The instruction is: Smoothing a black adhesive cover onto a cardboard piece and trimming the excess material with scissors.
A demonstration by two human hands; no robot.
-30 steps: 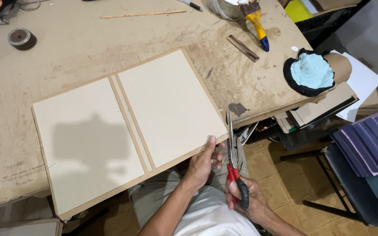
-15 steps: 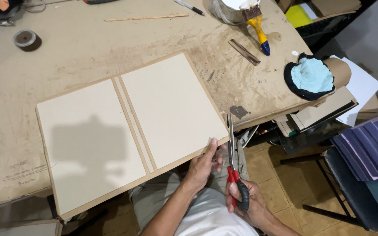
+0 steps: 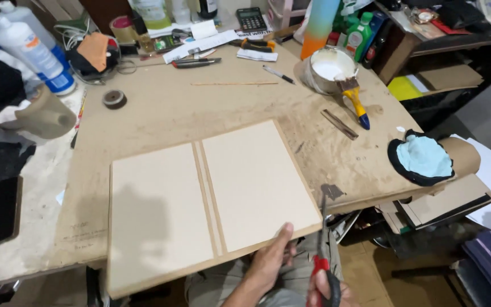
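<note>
While board cover (image 3: 211,199) overhangs counter (image 3: 160,113) front edge, left hand (image 3: 271,262) fingers pinch its near corner, steadying it; right hand (image 3: 325,287) fingers wrap red-handled scissors (image 3: 322,250), blades beside that corner.

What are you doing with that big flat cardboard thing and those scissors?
A person sits at a dusty worktable. Their left hand grips the near edge of a sheet of brown paper with two pale boards and a narrow strip on it. Their right hand holds red-handled scissors, blades pointing up beside the sheet's corner. A glue pot and a brush sit further back.
</note>
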